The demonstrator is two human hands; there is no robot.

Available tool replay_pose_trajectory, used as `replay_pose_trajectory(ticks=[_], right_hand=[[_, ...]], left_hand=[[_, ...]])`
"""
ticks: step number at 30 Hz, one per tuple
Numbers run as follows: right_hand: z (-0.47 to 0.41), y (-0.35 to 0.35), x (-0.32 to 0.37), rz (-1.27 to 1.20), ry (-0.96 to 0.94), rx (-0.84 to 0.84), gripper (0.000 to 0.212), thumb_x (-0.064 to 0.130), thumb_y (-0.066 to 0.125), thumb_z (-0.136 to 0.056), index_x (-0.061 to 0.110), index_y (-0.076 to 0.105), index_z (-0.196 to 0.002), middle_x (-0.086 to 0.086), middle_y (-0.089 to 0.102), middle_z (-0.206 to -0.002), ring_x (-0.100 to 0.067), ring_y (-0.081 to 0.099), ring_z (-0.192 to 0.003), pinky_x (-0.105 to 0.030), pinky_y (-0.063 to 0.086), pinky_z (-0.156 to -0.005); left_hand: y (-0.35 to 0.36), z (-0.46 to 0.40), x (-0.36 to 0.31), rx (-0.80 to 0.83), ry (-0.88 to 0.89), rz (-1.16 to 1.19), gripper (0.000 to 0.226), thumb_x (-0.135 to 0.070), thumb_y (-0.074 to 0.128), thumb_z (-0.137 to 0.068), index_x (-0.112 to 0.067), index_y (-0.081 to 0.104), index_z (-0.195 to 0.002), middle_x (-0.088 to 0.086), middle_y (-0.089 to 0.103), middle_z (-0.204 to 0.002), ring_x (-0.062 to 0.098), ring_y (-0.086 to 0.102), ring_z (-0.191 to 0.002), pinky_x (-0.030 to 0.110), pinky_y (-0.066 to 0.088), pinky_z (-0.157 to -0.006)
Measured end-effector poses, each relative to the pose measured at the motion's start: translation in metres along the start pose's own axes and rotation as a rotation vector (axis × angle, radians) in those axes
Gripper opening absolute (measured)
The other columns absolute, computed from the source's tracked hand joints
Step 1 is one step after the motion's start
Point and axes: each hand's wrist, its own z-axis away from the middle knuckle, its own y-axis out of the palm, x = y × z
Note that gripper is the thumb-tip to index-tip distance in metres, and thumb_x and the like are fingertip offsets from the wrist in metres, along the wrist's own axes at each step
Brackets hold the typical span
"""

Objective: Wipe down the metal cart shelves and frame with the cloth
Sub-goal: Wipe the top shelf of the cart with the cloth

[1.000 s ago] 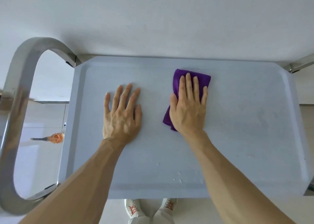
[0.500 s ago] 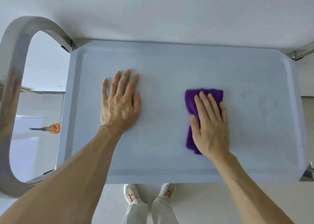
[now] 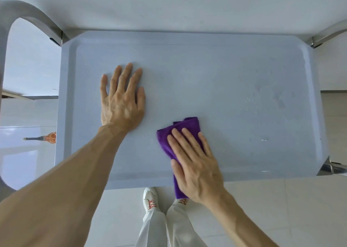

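The cart's pale grey top shelf (image 3: pixel 234 74) fills the middle of the view, with a raised rim all round. My left hand (image 3: pixel 123 100) lies flat on it left of centre, fingers spread, holding nothing. My right hand (image 3: pixel 195 164) presses flat on a folded purple cloth (image 3: pixel 187 126) at the shelf's near edge. The cloth's lower end hangs over that front rim. Small water droplets show on the right part of the shelf. A curved metal handle (image 3: pixel 30 12) of the frame arches at the far left.
A white wall runs behind the cart. Metal frame posts (image 3: pixel 319 38) show at the right corners. My white shoes (image 3: pixel 150 199) and trousers stand on the tiled floor below the front rim. An orange-headed tool (image 3: pixel 50 138) lies on the floor at left.
My right hand has slid the cloth from the far middle of the shelf to the right, then back toward me to the near edge. My left hand has stayed planted.
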Motion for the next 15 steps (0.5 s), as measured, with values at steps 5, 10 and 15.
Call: replay_pose_trajectory(ticks=[5, 10, 15], right_hand=[[-0.008, -0.023, -0.084, 0.133, 0.155, -0.097, 0.055, 0.032, 0.045, -0.101, 0.012, 0.04, -0.151, -0.006, 0.033, -0.161, -0.023, 0.027, -0.15, -0.053, 0.026, -0.119], [-0.033, -0.025, -0.11, 0.223, 0.369, -0.16, 0.057, 0.036, 0.038, -0.102, 0.013, 0.034, -0.154, -0.006, 0.03, -0.162, -0.023, 0.024, -0.151, -0.049, 0.02, -0.122], [-0.034, -0.024, -0.109, 0.244, 0.366, -0.17, 0.059, 0.036, 0.038, -0.1, 0.014, 0.033, -0.154, -0.006, 0.029, -0.163, -0.023, 0.024, -0.152, -0.049, 0.019, -0.123]], left_hand=[[-0.002, 0.001, -0.001, -0.002, -0.005, 0.01, 0.048, -0.033, 0.035, -0.103, -0.025, 0.036, -0.15, 0.0, 0.03, -0.161, 0.021, 0.019, -0.151, 0.05, 0.007, -0.123], [-0.002, 0.0, 0.0, -0.003, -0.001, 0.009, 0.048, -0.033, 0.035, -0.103, -0.026, 0.034, -0.151, 0.0, 0.029, -0.161, 0.022, 0.019, -0.151, 0.051, 0.007, -0.123], [-0.003, 0.0, -0.001, -0.001, 0.008, 0.001, 0.048, -0.034, 0.034, -0.103, -0.025, 0.033, -0.151, 0.002, 0.029, -0.161, 0.023, 0.019, -0.151, 0.052, 0.007, -0.123]])
